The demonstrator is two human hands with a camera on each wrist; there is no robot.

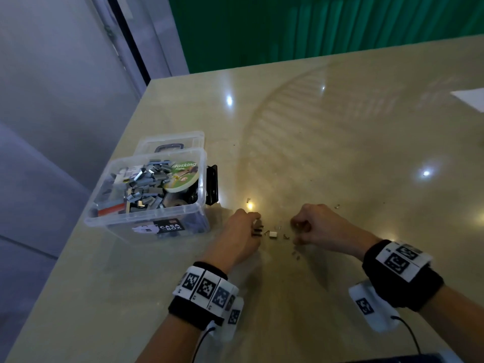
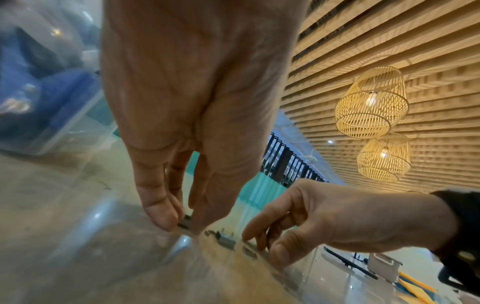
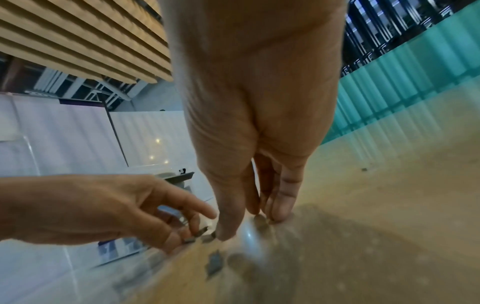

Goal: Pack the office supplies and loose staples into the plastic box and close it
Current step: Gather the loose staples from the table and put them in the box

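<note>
Loose staples [image 1: 272, 234] lie scattered on the glossy beige table [image 1: 340, 142], in the narrow gap between my two hands. My left hand [image 1: 242, 235] reaches in from the lower left, wrist raised, fingers pointing down at the surface; in the left wrist view its thumb and fingertips [image 2: 161, 218] pinch a small dark staple strip [image 2: 185, 222] right at the tabletop. My right hand [image 1: 318, 226] comes in from the right, knuckles up and fingers curled under; in the right wrist view its fingertips [image 3: 281, 207] press onto the table on top of a few staples, but I cannot tell whether anything is actually held. The two hands are close together yet not touching.

Just left of my left hand stands the plastic box [image 1: 146, 218], clear-walled, rectangular with rounded corners, open at the top and heaped with grey staple strips [image 1: 146, 184], plus a round masking tape roll [image 1: 183, 179] with a green label. Its clear lid [image 1: 170, 141] lies behind it. A black binder clip [image 1: 212, 184] rests against the box's right side.
</note>
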